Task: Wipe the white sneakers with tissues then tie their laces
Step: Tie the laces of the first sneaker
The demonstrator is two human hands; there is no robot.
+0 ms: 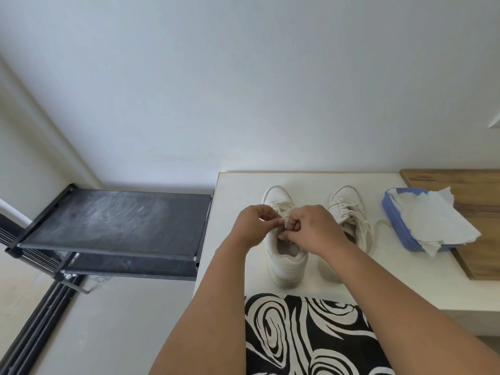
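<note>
Two white sneakers stand side by side on the pale surface, toes toward the wall. The left sneaker is the one being worked on. Both hands meet over its tongue area. The left hand has its fingers curled and pinches a lace between thumb and forefinger. The right hand has its fingers curled and also pinches the lace, just beside the left hand's fingertips. The right sneaker is partly hidden behind the right forearm; its laces lie loose, one trailing onto the surface.

Right of the sneakers, a blue tissue pack lies with white tissues spread from it, partly overlapping a wooden board. A black rack stands left of the surface. Black-and-white patterned fabric fills the lower centre.
</note>
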